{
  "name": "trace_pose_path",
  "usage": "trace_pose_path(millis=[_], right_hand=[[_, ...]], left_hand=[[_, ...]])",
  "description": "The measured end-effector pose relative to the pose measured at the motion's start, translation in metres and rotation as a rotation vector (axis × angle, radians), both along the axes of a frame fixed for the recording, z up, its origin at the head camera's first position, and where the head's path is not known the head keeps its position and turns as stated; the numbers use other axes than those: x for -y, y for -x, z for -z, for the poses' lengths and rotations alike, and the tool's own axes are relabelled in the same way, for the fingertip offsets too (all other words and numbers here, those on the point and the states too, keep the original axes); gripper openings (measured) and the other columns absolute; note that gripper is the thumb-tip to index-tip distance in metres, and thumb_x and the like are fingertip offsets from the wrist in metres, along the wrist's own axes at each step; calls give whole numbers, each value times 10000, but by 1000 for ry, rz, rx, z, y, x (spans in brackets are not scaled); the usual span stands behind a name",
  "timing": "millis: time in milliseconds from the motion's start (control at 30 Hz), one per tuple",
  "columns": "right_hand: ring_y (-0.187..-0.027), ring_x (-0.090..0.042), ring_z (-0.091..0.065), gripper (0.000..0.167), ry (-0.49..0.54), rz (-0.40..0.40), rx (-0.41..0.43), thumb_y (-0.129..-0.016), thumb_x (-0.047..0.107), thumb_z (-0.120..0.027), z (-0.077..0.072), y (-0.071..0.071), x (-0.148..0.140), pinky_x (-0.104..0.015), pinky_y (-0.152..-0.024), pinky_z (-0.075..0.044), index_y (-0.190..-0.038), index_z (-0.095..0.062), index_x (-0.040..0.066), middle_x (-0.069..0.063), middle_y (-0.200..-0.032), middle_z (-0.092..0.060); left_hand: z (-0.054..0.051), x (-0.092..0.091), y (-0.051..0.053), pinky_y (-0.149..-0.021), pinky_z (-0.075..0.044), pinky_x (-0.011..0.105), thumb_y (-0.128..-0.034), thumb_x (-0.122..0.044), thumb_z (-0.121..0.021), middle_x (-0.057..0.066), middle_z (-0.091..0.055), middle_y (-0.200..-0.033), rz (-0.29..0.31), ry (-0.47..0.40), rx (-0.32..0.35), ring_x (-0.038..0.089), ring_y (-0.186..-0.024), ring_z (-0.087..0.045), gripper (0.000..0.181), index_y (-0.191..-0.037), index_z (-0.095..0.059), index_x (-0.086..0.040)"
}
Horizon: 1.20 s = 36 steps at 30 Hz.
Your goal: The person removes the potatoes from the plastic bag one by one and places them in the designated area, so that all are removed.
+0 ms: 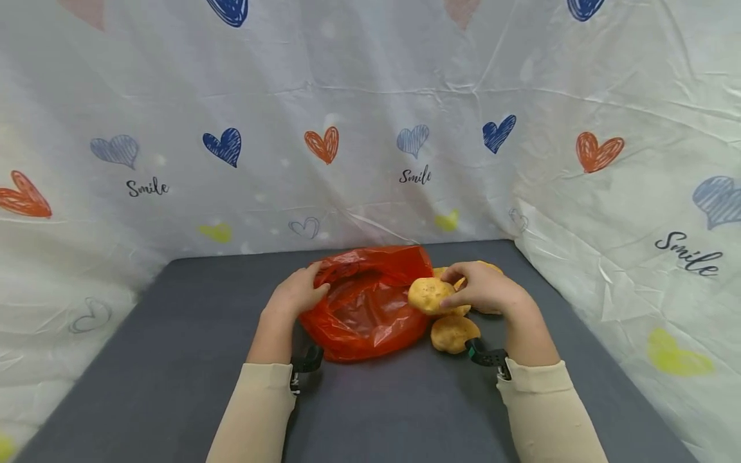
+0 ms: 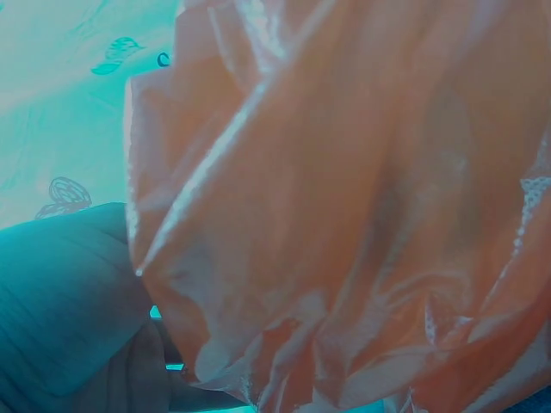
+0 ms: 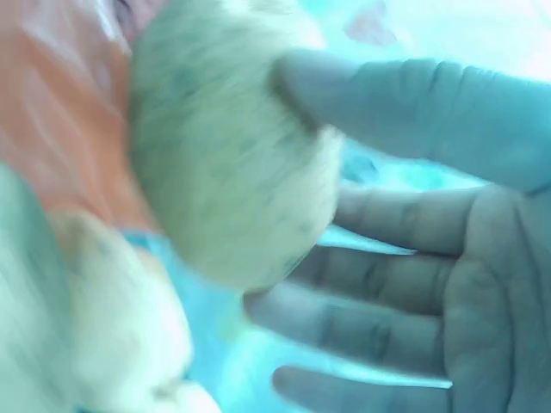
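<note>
A red plastic bag (image 1: pixel 370 315) lies on the dark table with its mouth spread wide. My left hand (image 1: pixel 298 292) pinches the bag's left rim between thumb and fingers; in the left wrist view the bag (image 2: pixel 327 206) covers most of that hand. Between thumb and fingertips, my right hand (image 1: pixel 483 287) holds a yellow potato (image 1: pixel 429 296) just beside the bag's right rim. The right wrist view shows the thumb pressed on the held potato (image 3: pixel 228 155). Another potato (image 1: pixel 454 334) sits on the table below it, right of the bag.
More potatoes lie behind and under the right hand, partly hidden; some potatoes (image 3: pixel 120 310) show at the left of the right wrist view. The dark table (image 1: pixel 399 411) meets a white curtain (image 1: pixel 359 212) printed with hearts at the back and sides.
</note>
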State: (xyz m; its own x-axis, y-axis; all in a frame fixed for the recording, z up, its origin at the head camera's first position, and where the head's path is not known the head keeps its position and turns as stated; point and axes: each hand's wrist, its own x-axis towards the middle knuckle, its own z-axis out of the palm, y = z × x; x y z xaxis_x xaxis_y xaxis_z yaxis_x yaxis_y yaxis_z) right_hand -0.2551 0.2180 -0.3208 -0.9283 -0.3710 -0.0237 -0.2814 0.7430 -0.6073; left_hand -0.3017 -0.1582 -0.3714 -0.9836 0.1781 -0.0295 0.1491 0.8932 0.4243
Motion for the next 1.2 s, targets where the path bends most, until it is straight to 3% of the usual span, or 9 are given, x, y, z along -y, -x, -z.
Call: trace_pose_path(millis=[133, 267, 533, 633, 933, 1200], right_hand=[[-1196, -377, -577, 643, -23, 33, 33, -839, 326, -850, -4, -3, -32, -528, -1000, -467, -1321, -636, -43, -210, -1299, -632], [-1267, -432, -526, 673, -25, 69, 104, -850, 343, -839, -5, -8, -64, -589, -1019, -441, -1340, -620, -63, -246, -1361, -598], [-1132, -279, -632, 589, 37, 128, 392, -897, 267, -798, 9, -12, -110, -563, -978, -494, -1332, -602, -78, -92, -1197, -699], [-1117, -271, -637, 521, 29, 158, 454, -901, 253, -790, 16, -12, -120, -549, -966, -504, -1292, -628, -52, -70, -1163, -707], [-1112, -302, -609, 445, 11, 167, 483, -881, 230, -807, 29, -4, -119, -516, -915, -544, -1213, -653, -23, -127, -1182, -660], [-1003, -242, -614, 361, 6, 184, 493, -880, 190, -801, 34, -2, -117, -491, -888, -542, -1161, -675, 2, -69, -1075, -677]], left_hand=[[0, 1, 0, -1107, -381, 611, -1032, -322, -603, 257, -486, -1495, 5, 0, 0, 436, -1374, -458, 667, -1593, -345, -71], [-2, 0, 0, -1107, -383, 609, -1030, -320, -606, 258, -493, -1489, 13, -3, -5, 437, -1369, -464, 666, -1589, -351, -64], [-2, 1, 2, -1111, -377, 609, -1033, -314, -598, 273, -480, -1495, 20, 5, -1, 446, -1373, -456, 671, -1589, -340, -42], [-1, 0, 2, -1108, -381, 611, -1030, -311, -602, 270, -486, -1492, 18, 4, 4, 441, -1368, -464, 673, -1587, -342, -38], [1, -3, 2, -1103, -385, 614, -1028, -304, -608, 275, -492, -1485, 17, 11, 14, 445, -1366, -467, 671, -1584, -347, -34], [3, -3, 2, -1107, -378, 616, -1028, -308, -606, 284, -474, -1497, 22, 17, 22, 452, -1377, -453, 676, -1584, -342, -27]])
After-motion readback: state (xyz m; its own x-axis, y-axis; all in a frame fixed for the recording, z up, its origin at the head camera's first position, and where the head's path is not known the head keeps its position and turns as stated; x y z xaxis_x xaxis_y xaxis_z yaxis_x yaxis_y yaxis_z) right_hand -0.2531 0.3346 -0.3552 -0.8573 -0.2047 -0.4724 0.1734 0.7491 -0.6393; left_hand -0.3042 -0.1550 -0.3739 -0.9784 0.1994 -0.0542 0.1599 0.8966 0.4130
